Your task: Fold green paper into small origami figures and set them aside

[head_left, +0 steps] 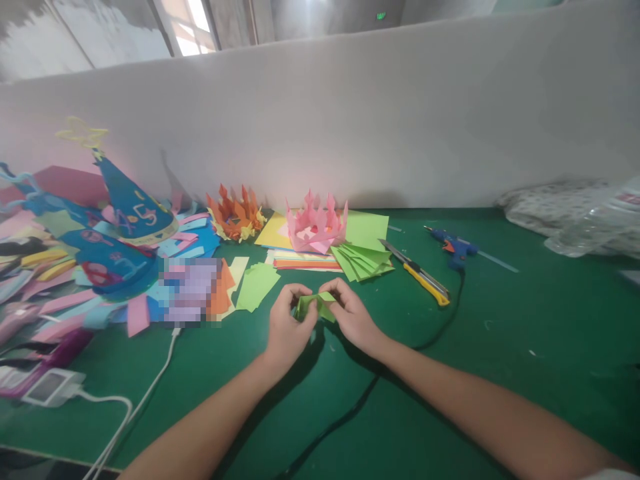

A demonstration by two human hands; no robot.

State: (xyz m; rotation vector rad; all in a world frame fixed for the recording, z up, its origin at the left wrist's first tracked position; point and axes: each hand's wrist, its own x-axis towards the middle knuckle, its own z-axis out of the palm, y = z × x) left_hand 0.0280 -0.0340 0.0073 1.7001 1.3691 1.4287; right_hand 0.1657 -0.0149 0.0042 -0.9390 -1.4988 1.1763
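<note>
Between my two hands, just above the green tabletop, is a folded piece of green paper [326, 308]. My left hand [293, 323] pinches its left side with thumb and fingers. On the other side my right hand [353, 313] grips the right part, and both thumbs press close together near the middle. Flat green paper pieces [257, 287] lie to the left of my hands. Behind my right hand a fanned pile of folded green paper [361, 260] rests by a stack of coloured sheets [305, 261]. A pink paper crown [317, 227] stands on that stack.
A yellow utility knife [420, 277] and a blue glue gun [453, 248] lie to the right, the gun's black cord [350, 413] running under my arms. An orange paper crown [237, 217], blue cone hats [133, 200] and paper strips crowd the left. A plastic bottle [595, 220] lies far right.
</note>
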